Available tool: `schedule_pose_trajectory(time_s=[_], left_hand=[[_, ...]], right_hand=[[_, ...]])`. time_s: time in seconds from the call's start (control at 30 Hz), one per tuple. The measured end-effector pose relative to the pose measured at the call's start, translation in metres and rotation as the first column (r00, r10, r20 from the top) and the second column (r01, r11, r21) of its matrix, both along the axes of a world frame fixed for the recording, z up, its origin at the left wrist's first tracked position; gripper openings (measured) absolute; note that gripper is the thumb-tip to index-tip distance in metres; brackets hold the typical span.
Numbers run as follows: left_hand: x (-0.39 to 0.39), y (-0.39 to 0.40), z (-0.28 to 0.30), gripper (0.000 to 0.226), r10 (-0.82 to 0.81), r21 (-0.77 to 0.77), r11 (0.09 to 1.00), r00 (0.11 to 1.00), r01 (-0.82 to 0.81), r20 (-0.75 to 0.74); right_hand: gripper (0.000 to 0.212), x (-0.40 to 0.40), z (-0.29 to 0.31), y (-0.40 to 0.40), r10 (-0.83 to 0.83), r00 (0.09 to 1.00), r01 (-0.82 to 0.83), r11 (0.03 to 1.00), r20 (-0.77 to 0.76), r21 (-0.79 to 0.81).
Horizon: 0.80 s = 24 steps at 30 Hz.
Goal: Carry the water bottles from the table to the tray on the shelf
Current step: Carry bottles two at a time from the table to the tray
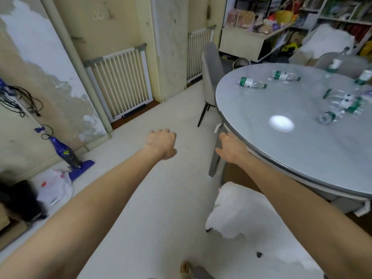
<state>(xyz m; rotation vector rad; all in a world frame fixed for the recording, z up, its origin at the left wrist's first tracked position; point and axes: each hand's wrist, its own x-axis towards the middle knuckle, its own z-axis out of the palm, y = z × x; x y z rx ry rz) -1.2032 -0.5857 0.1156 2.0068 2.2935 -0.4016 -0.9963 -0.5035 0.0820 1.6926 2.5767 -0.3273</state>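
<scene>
Several clear water bottles with green labels are on the round grey table (302, 158) at the right. Two lie on their sides near its far left edge (252, 83) (283, 75), a cluster lies at the right (342, 103), and two stand at the far right (337, 61). My left hand (162, 142) reaches out over the floor, fingers curled downward, holding nothing. My right hand (231, 147) hovers by the table's near-left edge, fingers loosely apart and empty. No tray is in view.
A grey chair (211, 77) stands at the table's far left. A white fluffy-covered seat (247, 214) is below my right arm. White baby gates (120, 81) and a purple vacuum (66, 154) line the left wall. Cluttered shelves (302, 21) fill the back right.
</scene>
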Motion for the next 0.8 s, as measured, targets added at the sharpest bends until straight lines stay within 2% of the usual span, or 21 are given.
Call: schedule_pose_trajectory(time_s=[0.17, 0.4, 0.57, 0.7, 0.8], left_hand=[[-0.040, 0.126, -0.009, 0.052, -0.070, -0.016, 0.997, 0.997, 0.070, 0.013], [-0.081, 0.324, -0.039, 0.048, -0.278, -0.025, 0.960, 0.960, 0.278, 0.003], [-0.095, 0.469, -0.021, 0.043, -0.470, -0.041, 0.882, 0.883, 0.469, -0.002], [-0.082, 0.575, -0.019, 0.045, -0.527, -0.042, 0.844, 0.842, 0.535, 0.117], [-0.054, 0.650, -0.033, 0.042, -0.598, -0.057, 0.791, 0.790, 0.609, 0.136]], right_hand=[[0.043, -0.038, -0.006, 0.116, -0.045, 0.999, 0.045, 0.999, -0.002, -0.006], [0.043, -0.067, -0.038, 0.262, -0.275, 0.961, 0.275, 0.960, 0.003, -0.052], [0.045, -0.074, -0.031, 0.353, -0.480, 0.877, 0.477, 0.873, -0.001, -0.097], [0.047, -0.060, -0.033, 0.404, -0.622, 0.783, 0.616, 0.773, 0.008, -0.151], [0.048, -0.037, -0.042, 0.445, -0.720, 0.694, 0.711, 0.684, 0.010, -0.163]])
